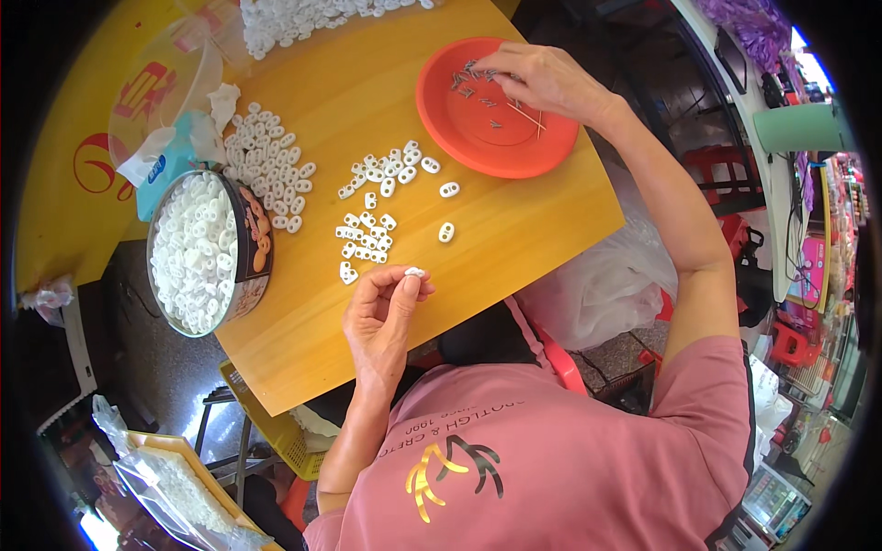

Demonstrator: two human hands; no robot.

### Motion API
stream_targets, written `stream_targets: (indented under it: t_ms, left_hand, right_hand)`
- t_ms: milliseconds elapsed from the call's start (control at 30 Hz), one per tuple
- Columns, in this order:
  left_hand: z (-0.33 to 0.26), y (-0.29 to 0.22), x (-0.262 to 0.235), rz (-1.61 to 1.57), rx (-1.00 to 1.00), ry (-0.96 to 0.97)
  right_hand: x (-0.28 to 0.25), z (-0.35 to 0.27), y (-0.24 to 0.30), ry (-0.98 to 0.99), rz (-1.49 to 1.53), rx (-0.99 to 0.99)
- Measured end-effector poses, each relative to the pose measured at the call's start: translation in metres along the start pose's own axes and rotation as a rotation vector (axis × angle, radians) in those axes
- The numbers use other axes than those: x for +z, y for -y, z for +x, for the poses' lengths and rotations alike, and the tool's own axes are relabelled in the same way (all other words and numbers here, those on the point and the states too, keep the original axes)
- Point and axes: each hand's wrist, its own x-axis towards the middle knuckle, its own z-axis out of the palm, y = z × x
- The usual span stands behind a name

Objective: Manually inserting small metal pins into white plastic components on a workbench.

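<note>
My left hand (384,312) is raised over the near edge of the wooden board (514,239), pinching one small white plastic piece (414,272) between thumb and fingers. My right hand (537,78) reaches into the orange plate (459,138) and its fingertips close on small metal springs (469,78) lying there. Several loose white pieces (377,207) lie on the board between the two hands.
A round tin (241,241) full of white pieces stands at the board's left edge. More white pieces (266,165) are spread beside it and heaped at the far edge (294,18). A clear plastic container (170,78) and a tissue pack (165,161) lie at far left.
</note>
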Motion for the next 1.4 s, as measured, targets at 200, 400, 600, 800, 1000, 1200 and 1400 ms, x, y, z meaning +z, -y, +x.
stream_targets:
  t_ms: [200, 400, 600, 800, 1000, 1200, 1400]
  left_hand:
    - [0.002, 0.001, -0.003, 0.02, -0.006, -0.008]
    - [0.001, 0.002, -0.001, 0.025, -0.024, -0.017]
    - [0.0, 0.0, 0.001, 0.023, 0.0, -0.031]
    - [-0.001, 0.001, -0.004, 0.019, -0.03, -0.036]
    - [0.002, -0.01, -0.006, -0.275, -0.05, -0.023]
    - [-0.015, -0.015, -0.005, -0.258, 0.06, 0.031]
    - [-0.035, -0.02, -0.008, -0.144, 0.19, -0.011]
  right_hand:
    - [-0.018, -0.012, -0.005, 0.091, 0.018, 0.141]
    - [-0.014, -0.013, -0.001, 0.198, -0.051, 0.161]
    - [-0.008, -0.002, 0.009, 0.316, -0.177, 0.18]
    - [-0.01, -0.002, 0.018, 0.207, -0.183, 0.118]
    - [-0.03, -0.015, 0.061, -0.004, 0.61, 0.401]
    - [-0.018, -0.037, 0.159, 0.024, 1.187, 0.414]
    - [0.004, -0.045, 0.227, -0.105, 1.549, 0.465]
